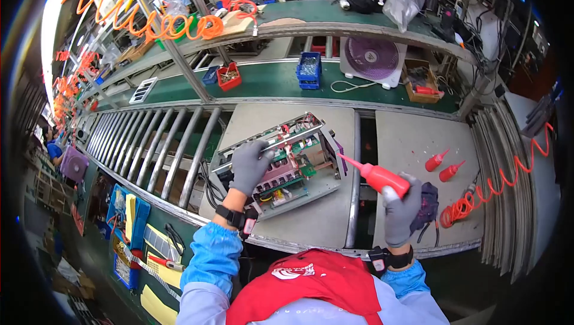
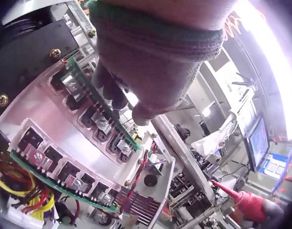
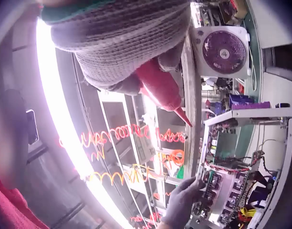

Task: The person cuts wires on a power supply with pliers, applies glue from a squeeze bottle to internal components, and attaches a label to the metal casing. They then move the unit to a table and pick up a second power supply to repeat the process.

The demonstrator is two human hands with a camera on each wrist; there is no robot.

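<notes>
While a roller conveyor [image 1: 152, 146] runs at nine o'clock, the grey worktop [image 1: 329, 226] carries the open metal unit [image 1: 311, 190], which is in the middle of the head view, with its circuit boards and wires visible. A fan with purple grille [image 1: 372, 57] is at one o'clock from the unit. The left hand [image 1: 248, 166] is closed on the upper rail of the unit, at its nine o'clock side. The right hand [image 1: 400, 211], at four o'clock, is gripping the red bottle [image 1: 384, 180], whose thin nozzle points to ten o'clock, toward the unit. Farther out, at three o'clock, two smaller red bottles [image 1: 435, 161] rest near each other on a grey board [image 1: 412, 134].
</notes>
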